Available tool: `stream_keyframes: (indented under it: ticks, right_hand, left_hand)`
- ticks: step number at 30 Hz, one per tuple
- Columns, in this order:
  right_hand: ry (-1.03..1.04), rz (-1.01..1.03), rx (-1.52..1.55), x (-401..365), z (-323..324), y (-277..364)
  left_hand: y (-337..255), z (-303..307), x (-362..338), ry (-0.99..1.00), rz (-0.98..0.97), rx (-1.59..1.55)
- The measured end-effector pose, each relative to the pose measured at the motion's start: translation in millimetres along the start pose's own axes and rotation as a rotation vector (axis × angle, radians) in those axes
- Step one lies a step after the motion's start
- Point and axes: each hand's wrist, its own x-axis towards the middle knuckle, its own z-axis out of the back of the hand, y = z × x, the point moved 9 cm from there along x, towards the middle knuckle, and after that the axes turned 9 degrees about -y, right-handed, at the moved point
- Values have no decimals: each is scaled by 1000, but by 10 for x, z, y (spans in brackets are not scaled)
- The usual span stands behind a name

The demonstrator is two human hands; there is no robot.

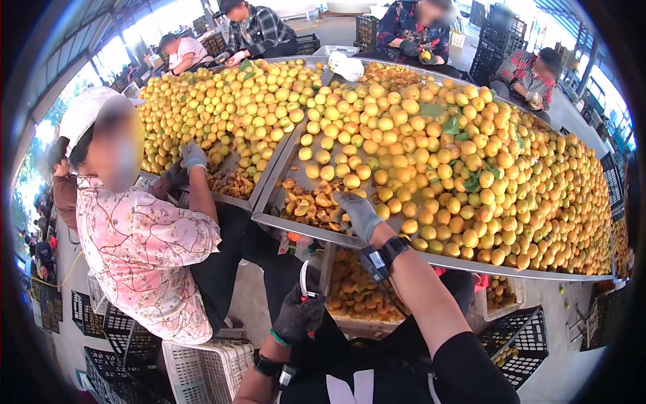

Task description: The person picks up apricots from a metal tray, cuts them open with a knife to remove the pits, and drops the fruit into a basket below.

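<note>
Along the near edge of the tabletop (306, 231): cut fruit pieces (311, 204) heaped loose, with whole yellow-orange fruit (437, 161) piled beyond and to the right.
Right hand (362, 217): gray-gloved, fingertips at the cut pieces; grip opening and any contents impossible to tell.
Left hand (298, 316): dark-gloved, below the edge; grip closed around a curved tool (304, 277), raised upright.
Left side: seated person (145, 249) in floral top.

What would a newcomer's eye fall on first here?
Probably the great heap of round yellow-orange fruit spread across the long metal table. At its near edge, the wearer's grey-gloved right hand is beside loose orange fruit pieces; below, the dark-gloved left hand holds a curved silvery tool.
</note>
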Motion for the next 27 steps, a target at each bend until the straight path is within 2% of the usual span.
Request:
stream_keyframes:
  ticks: [4,6,8,10,12,13,15,16,18,19,21,22,24,25,27]
  right_hand:
    - [53,46,191,-125,159,-77]
    - [254,31,142,-395,208,-233]
    - [362,93,-145,-1005,218,-276]
    - [295,-103,-339,-1055,490,-946]
    - [270,633,-758,-968,792,-1385]
    - [244,633,-759,-1043,913,-1361]
    - [309,1035,-1569,-1315,874,-1425]
    - [292,1027,-1572,-1322,956,-1386]
    - [382,-26,66,-1123,1268,-1459]
    - [373,-21,71,-1162,1240,-1108]
    - [-45,334,-1138,-1182,1396,-59]
    - [-47,326,-1137,-1103,1429,9]
    - [-134,495,-1546,-894,1472,147]
    - [-128,493,-1548,-660,1554,38]
    - [42,590,-1301,-310,1498,-85]
  left_hand:
    - [-33,21,43,22,-24,-19]
    - [-23,131,140,-26,-14,-88]
    - [-47,128,238,9,-6,-125]
    - [-44,101,329,47,11,-153]
    - [-29,-20,434,147,53,-249]
    - [-9,-59,490,168,63,-240]
    - [0,-149,598,231,58,-216]
    - [16,-168,648,245,65,-209]
    - [70,-215,709,288,124,-244]
    - [73,-237,731,296,129,-238]
    - [111,-222,777,248,132,-206]
    - [152,-223,802,248,140,-206]
    - [331,-231,896,201,319,-340]
    - [337,-259,895,197,320,-344]
    - [239,-257,892,145,129,-11]
